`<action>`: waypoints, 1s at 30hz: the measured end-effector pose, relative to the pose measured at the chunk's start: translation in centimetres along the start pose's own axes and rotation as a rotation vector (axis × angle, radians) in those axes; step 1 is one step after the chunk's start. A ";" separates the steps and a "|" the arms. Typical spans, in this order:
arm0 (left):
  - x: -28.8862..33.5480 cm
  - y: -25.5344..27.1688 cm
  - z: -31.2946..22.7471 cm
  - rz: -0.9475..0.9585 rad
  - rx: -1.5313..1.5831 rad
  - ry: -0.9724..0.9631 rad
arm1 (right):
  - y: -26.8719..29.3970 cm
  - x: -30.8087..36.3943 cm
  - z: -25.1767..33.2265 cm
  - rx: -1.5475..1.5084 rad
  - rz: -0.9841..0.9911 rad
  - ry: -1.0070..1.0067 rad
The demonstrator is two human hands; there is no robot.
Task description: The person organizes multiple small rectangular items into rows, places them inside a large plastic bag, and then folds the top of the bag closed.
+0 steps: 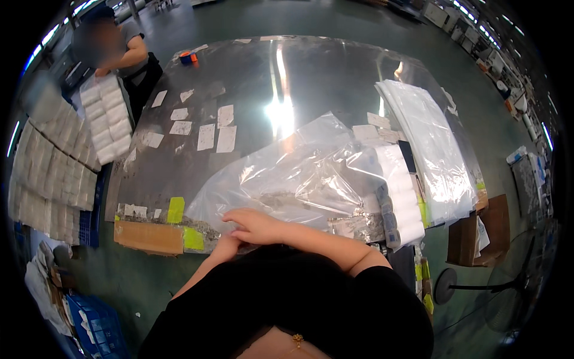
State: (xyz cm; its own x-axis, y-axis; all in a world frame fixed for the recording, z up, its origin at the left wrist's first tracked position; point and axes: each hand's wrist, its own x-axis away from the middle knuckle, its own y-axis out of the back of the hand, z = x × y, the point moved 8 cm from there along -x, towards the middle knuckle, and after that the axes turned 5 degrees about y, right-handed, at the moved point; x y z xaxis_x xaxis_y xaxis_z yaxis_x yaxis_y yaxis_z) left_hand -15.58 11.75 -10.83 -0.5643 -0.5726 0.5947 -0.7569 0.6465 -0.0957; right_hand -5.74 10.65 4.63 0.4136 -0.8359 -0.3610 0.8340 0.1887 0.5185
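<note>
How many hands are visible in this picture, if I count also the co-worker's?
3: the left hand by the bag, the right hand overlapping it in view, and the co-worker's hand at the white pack, upper left. The co-worker's other hand may be hidden.

Place: factory hall | metal-topped worktable (239, 78) | stacked white packs (48, 161) | blue crate (98, 329) | strip lights (547, 137)
</note>
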 end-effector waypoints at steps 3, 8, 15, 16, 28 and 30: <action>-0.2 2.8 -1.1 -0.154 0.192 -0.094 | 0.7 2.9 -2.5 0.141 0.026 -0.104; -0.4 11.9 2.5 -0.524 0.617 -0.088 | 8.6 11.9 -9.5 0.288 -0.210 -0.517; 1.8 18.2 10.8 -0.853 0.992 0.019 | 31.0 30.5 -13.7 0.731 -0.966 -0.827; 1.4 17.0 11.2 -0.749 0.917 0.048 | 33.4 33.1 -14.3 0.779 -1.030 -0.864; -1.8 -4.2 2.1 -0.367 0.075 0.187 | 42.4 35.0 -20.6 0.834 -0.945 -0.944; -4.0 -5.6 -0.8 -0.359 -0.099 0.080 | 38.5 28.0 -20.0 0.704 -0.851 -0.623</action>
State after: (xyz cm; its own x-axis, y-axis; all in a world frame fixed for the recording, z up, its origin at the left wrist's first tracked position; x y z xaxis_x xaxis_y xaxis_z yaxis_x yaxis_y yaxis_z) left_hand -8.84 10.85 -12.08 -0.2388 -0.7329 0.6370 -0.8642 0.4596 0.2049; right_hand 45.29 4.80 -1.06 -0.5571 -0.6940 -0.4560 0.2975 -0.6795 0.6707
